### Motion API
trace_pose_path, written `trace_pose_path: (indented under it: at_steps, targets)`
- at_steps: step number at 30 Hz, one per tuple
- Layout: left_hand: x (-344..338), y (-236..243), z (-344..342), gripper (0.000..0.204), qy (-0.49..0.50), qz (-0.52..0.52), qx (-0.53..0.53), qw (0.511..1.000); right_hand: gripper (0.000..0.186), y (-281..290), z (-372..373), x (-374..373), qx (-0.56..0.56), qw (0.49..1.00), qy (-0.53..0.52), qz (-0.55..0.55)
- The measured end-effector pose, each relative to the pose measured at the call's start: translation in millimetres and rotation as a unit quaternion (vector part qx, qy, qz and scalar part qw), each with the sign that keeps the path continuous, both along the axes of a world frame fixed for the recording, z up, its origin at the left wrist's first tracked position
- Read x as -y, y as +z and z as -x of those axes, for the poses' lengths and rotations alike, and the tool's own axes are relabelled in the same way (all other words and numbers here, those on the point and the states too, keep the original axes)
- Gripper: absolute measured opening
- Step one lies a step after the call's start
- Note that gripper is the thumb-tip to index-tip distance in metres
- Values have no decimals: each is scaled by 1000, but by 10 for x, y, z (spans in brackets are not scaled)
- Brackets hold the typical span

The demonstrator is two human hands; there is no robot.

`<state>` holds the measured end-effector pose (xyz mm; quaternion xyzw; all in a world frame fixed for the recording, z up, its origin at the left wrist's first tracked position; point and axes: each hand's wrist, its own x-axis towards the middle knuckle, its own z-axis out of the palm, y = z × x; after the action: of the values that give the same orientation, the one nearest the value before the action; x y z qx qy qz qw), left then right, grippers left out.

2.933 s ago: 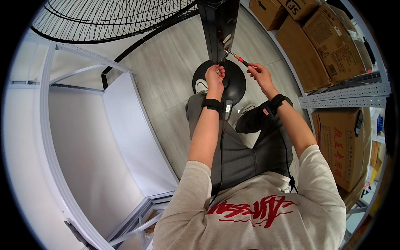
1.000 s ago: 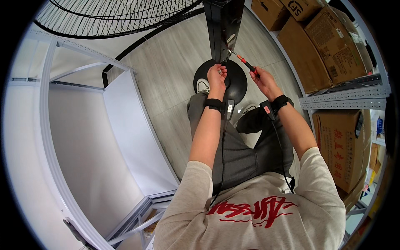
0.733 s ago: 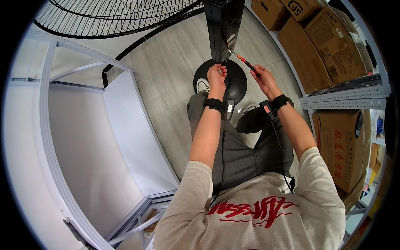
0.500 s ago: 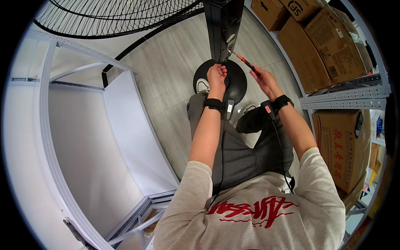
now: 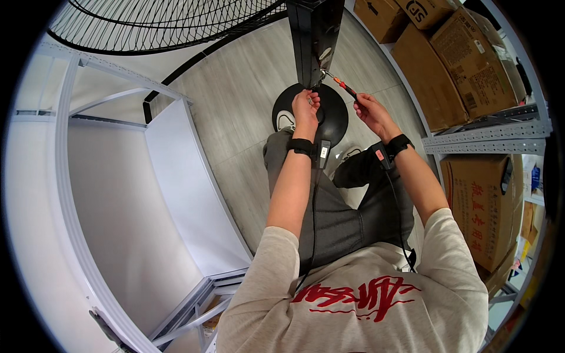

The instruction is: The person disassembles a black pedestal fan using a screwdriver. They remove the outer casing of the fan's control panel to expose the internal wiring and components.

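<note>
My right hand (image 5: 371, 110) is closed on a red-and-black screwdriver (image 5: 346, 86), whose shaft angles up-left to a small shiny metal fitting (image 5: 323, 73) low on a glossy black column (image 5: 309, 35). My left hand (image 5: 305, 110) has its fingers curled around small shiny pieces (image 5: 309, 101), too small to name, just beneath the column's lower end. Below them a round black base (image 5: 335, 120) rests on the floor, partly hidden by my left hand and forearm. Black straps with small devices and cables are on both my wrists.
A black wire fan guard (image 5: 165, 29) spans the upper left. A white metal rack (image 5: 69, 176) with a pale board (image 5: 188, 182) stands left. At right, shelving (image 5: 482, 141) holds several cardboard boxes (image 5: 474, 65). My legs (image 5: 371, 217) and shoes are below my hands on the grey floor (image 5: 229, 129).
My right hand shifted slightly on the screwdriver since the oldest frame, and the view moved slightly. Over the last second almost everything stays in place, with the screwdriver at the same fitting.
</note>
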<state>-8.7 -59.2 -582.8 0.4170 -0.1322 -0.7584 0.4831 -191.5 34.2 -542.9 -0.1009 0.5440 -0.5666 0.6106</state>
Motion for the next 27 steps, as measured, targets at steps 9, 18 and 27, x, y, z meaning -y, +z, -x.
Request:
trace_pose_path:
  at_steps: [9, 18, 27]
  targets:
    - [-24, 50, 34, 18, -6, 0, -1, 1000, 31, -194, 143, 2, 12, 999, 38, -6]
    - [-18, 28, 13, 19, -6, 1, 1, 1000, 19, -132, 218, 6, 53, 992, 100, -49]
    - [-17, 15, 0, 19, -2, 4, 1, 1000, 31, 37, 23, 21, 17, 999, -14, -37]
